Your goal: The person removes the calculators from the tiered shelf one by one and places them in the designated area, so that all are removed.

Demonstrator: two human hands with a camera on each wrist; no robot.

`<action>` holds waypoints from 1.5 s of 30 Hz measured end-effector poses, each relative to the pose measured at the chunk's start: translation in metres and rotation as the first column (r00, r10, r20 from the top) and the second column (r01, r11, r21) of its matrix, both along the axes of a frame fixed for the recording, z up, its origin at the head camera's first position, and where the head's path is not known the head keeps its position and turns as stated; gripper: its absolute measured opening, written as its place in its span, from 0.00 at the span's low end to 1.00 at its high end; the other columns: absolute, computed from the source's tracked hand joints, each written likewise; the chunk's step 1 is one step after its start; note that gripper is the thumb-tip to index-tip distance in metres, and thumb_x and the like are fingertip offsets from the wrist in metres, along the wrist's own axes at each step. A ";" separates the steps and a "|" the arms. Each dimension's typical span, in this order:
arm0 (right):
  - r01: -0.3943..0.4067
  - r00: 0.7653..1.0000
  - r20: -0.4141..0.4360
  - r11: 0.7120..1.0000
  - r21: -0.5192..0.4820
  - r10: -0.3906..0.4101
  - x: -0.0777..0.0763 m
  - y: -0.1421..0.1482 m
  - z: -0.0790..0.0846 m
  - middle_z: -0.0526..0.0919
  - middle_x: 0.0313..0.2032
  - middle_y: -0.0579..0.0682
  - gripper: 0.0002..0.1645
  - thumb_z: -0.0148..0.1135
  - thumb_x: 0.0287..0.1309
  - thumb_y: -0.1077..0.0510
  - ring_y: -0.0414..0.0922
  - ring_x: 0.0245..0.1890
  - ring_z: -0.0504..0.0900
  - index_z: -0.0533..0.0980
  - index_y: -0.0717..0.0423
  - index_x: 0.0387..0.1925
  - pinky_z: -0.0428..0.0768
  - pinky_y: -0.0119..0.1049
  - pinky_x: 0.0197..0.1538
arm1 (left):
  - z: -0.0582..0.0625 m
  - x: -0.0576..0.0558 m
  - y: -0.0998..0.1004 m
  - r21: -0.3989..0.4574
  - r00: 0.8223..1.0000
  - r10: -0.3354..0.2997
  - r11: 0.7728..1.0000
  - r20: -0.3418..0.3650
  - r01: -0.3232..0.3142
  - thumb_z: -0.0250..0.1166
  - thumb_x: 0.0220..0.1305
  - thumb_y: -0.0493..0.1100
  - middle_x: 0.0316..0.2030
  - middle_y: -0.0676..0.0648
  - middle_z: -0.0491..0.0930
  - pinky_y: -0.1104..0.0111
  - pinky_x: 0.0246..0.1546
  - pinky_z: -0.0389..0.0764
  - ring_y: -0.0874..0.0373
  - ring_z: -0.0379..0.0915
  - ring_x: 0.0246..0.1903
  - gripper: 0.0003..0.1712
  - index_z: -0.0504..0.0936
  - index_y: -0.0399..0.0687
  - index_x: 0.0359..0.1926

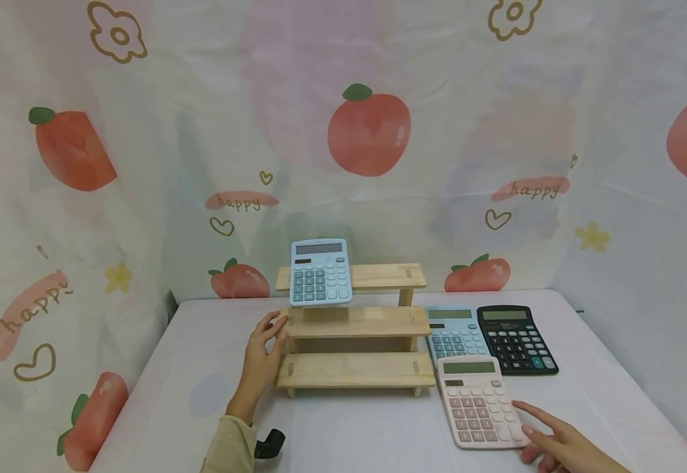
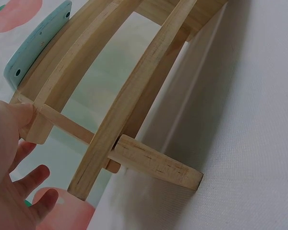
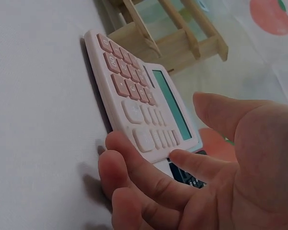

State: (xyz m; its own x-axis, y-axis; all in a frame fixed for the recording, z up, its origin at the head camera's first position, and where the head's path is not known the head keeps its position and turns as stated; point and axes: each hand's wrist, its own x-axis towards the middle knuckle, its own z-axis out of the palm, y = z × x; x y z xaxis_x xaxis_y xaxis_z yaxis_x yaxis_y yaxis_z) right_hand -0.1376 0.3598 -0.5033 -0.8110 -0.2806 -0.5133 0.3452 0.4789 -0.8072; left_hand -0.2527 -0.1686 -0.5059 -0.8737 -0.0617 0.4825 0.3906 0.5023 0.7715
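A three-tier wooden stand faces me. My left hand pinches the left end of its middle shelf between thumb and forefinger, while the other fingers stick out loosely. Upright against the top shelf leans a light blue calculator; its edge shows in the left wrist view. A pink-and-white calculator lies on the table, right of the stand. My right hand is at this calculator's right edge, fingers extended with tips by its side and the thumb apart from it.
Behind the pink calculator lie a second blue calculator and a black one. The pink one overlaps them in the head view. A black curved object rests beside my left sleeve. Patterned cloth walls the table in at back and sides.
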 end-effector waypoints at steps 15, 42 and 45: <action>0.022 0.997 -0.070 0.994 0.105 -0.015 -0.007 -0.006 0.014 0.83 0.36 0.49 0.47 0.43 0.79 0.41 0.44 0.32 0.77 0.41 0.74 0.74 0.77 0.32 0.33 | 0.000 -0.001 -0.001 -0.003 1.000 -0.007 1.000 0.015 0.007 0.61 0.73 0.41 0.68 0.35 0.71 0.40 0.68 0.68 0.35 0.68 0.67 0.21 0.79 0.36 0.63; 0.051 0.958 -0.280 0.997 -0.055 -0.065 -0.040 -0.061 0.044 0.86 0.44 0.58 0.38 0.45 0.79 0.46 0.42 0.38 0.84 0.52 0.68 0.76 0.86 0.34 0.43 | 0.000 0.000 0.000 0.005 1.000 -0.004 1.000 0.009 0.003 0.62 0.72 0.40 0.68 0.36 0.72 0.41 0.67 0.69 0.35 0.69 0.66 0.21 0.80 0.36 0.62; 0.042 0.951 -0.302 0.995 -0.092 -0.068 -0.043 -0.069 0.047 0.85 0.45 0.58 0.38 0.45 0.79 0.47 0.43 0.38 0.85 0.52 0.69 0.76 0.86 0.34 0.44 | 0.001 0.000 0.000 0.003 1.000 -0.001 1.000 0.011 0.001 0.62 0.73 0.41 0.68 0.36 0.72 0.41 0.67 0.69 0.35 0.69 0.66 0.21 0.80 0.36 0.62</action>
State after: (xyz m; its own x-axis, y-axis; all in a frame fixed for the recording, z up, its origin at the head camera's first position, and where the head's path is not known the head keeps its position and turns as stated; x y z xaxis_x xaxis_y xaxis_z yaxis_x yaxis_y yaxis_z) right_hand -0.1805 0.2910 -0.4567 -0.9405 -0.2622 -0.2159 0.1005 0.3924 -0.9143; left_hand -0.2530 -0.1687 -0.5054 -0.8791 -0.0624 0.4725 0.3824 0.4993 0.7775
